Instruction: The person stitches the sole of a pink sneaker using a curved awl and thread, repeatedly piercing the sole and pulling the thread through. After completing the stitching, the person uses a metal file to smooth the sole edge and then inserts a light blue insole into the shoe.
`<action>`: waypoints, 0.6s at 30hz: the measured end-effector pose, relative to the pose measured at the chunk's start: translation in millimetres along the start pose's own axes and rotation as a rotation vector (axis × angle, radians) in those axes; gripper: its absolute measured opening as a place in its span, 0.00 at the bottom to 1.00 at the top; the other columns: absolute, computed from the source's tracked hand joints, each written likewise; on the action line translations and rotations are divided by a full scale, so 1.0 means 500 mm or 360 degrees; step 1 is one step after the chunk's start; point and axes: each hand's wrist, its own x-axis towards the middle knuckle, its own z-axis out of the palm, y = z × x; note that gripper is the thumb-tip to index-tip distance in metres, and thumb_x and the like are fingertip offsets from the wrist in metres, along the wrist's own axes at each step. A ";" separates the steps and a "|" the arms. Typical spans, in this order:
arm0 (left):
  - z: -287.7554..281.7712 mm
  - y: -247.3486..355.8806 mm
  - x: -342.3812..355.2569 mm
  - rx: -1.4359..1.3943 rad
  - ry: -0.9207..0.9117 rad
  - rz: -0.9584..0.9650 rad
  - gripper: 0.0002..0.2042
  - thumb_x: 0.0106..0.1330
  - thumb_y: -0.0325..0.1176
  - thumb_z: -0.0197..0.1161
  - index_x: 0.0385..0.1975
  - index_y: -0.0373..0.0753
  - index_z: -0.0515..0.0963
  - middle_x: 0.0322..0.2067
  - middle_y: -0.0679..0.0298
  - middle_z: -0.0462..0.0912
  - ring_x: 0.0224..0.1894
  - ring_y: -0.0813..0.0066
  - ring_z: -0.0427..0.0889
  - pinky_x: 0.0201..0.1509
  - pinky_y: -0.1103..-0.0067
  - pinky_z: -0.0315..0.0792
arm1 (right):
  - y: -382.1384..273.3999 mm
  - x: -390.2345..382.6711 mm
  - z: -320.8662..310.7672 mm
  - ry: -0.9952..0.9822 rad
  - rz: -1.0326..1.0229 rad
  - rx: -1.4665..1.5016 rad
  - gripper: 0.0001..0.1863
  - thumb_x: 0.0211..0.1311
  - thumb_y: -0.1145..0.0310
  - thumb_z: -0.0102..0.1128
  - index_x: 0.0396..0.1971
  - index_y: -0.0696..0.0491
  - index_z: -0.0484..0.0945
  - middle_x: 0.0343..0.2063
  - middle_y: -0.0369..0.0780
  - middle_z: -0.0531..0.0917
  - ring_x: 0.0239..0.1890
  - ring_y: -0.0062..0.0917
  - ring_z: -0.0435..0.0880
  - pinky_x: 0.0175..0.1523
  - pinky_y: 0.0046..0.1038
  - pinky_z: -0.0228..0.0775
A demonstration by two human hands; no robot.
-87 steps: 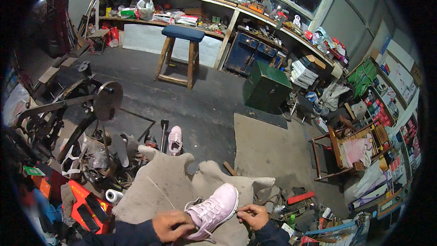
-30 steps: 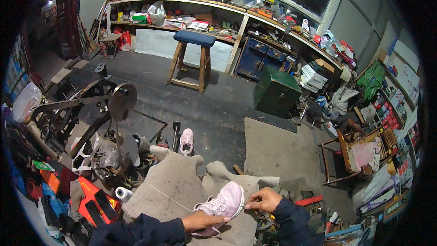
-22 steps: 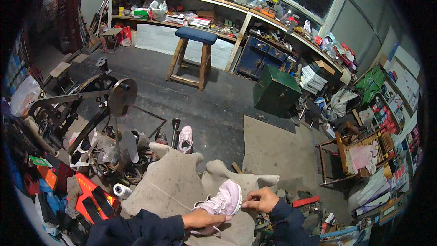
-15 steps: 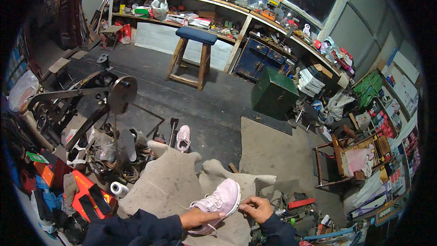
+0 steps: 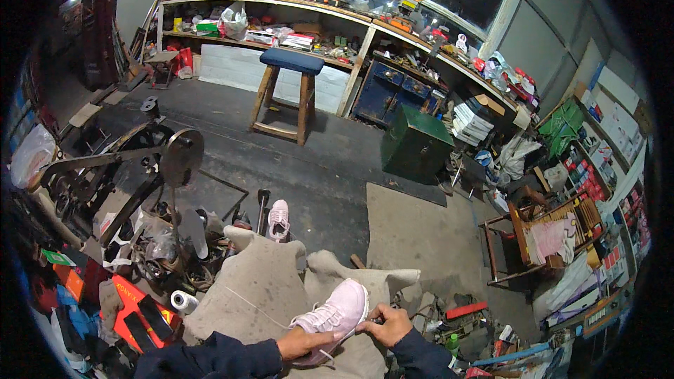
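A pale pink sneaker (image 5: 345, 303) with a white sole lies over my lap, its toe pointing up and away. My left hand (image 5: 300, 343) is closed around its side near the laces. At the right edge of the sole, the fingers of my right hand (image 5: 386, 324) are pinched together. Whatever they grip is too small to make out. Beneath the shoe spreads a beige cloth (image 5: 260, 277), crossed by a thin pale thread. Beyond the cloth, a matching pink sneaker (image 5: 279, 222) stands on the dark floor.
To the left are a black machine with a wheel (image 5: 182, 158), a white thread spool (image 5: 184, 302) and a red box (image 5: 133, 309). Ahead stand a blue-topped stool (image 5: 292, 62) and a green box (image 5: 417, 144). A wooden chair (image 5: 516, 238) is on the right, with scraps nearby.
My right fingers have moved left, closer in against the sole's edge. The left hand still holds the sneaker. The whole view has shifted slightly.
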 end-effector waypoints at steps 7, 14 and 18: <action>-0.003 -0.005 0.006 -0.0054 0.0086 -0.0086 0.30 0.66 0.37 0.75 0.65 0.30 0.73 0.55 0.64 0.84 0.55 0.74 0.80 0.61 0.78 0.73 | 0.021 -0.019 -0.010 0.0056 0.0170 -0.0443 0.35 0.49 0.36 0.78 0.20 0.59 0.78 0.18 0.47 0.81 0.20 0.38 0.78 0.30 0.36 0.72; -0.010 -0.019 -0.003 -0.0243 0.0138 -0.0070 0.31 0.66 0.31 0.74 0.68 0.32 0.71 0.60 0.63 0.82 0.59 0.72 0.80 0.65 0.74 0.73 | 0.122 -0.084 0.009 0.0177 0.0291 0.0486 0.27 0.59 0.45 0.74 0.33 0.57 0.81 0.22 0.40 0.82 0.23 0.24 0.76 0.32 0.29 0.69; -0.005 -0.018 -0.008 -0.0255 0.0129 -0.0017 0.31 0.68 0.31 0.72 0.69 0.35 0.69 0.62 0.63 0.80 0.62 0.71 0.78 0.67 0.72 0.72 | 0.089 -0.125 0.020 0.0080 0.0089 0.1861 0.36 0.65 0.56 0.67 0.67 0.59 0.66 0.27 0.35 0.76 0.26 0.17 0.70 0.31 0.22 0.59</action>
